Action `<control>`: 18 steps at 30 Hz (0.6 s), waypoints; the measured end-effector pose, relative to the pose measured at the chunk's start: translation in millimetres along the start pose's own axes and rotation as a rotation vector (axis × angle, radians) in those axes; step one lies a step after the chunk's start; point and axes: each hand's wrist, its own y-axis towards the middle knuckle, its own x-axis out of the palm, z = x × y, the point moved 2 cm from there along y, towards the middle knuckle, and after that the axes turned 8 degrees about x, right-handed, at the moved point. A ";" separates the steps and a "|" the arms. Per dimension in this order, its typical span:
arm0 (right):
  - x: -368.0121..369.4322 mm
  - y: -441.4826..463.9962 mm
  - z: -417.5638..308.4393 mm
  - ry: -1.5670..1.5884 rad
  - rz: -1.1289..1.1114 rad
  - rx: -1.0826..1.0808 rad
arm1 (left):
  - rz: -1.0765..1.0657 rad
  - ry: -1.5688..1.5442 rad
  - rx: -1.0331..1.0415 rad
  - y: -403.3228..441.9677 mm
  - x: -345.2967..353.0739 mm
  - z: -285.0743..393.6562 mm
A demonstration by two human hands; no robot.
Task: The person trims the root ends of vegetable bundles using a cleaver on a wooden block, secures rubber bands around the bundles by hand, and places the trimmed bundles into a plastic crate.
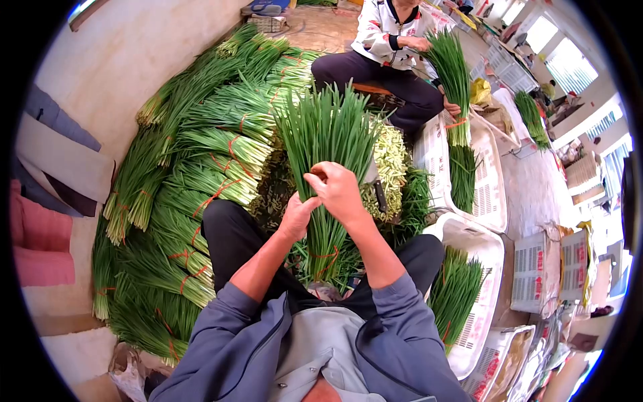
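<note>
A large bunch of long green stalks (331, 130) stands upright between my knees, with a red tie round its lower part. My left hand (297, 216) is wrapped round the left side of the bunch at mid-height. Just above it, my right hand (333, 189) is closed against the front of the bunch, thumb and fingers pinched together; what lies between them is too small to make out. Behind the bunch, a dark-handled knife (380, 196) rests on a heap of pale cut stalk ends (392, 161).
Tied green bunches (221, 141) are piled along the left. White crates (492, 251) holding green bunches stand at the right. Across from me, a seated person (395, 40) holds another bunch (450, 67) over a crate. A wall (127, 60) bounds the left side.
</note>
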 end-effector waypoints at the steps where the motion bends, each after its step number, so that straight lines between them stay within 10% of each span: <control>1: 9.7 4.2 6.1 -0.079 0.034 0.032 | 0.002 0.018 -0.006 -1.5 5.4 0.8; 8: 7.7 2.5 37.2 0.523 -0.197 0.523 | -0.011 0.061 -0.040 -0.7 2.6 -4.1; 18: 12.7 8.7 68.3 0.368 -0.268 0.505 | 0.013 -0.041 -0.113 22.2 0.1 -24.9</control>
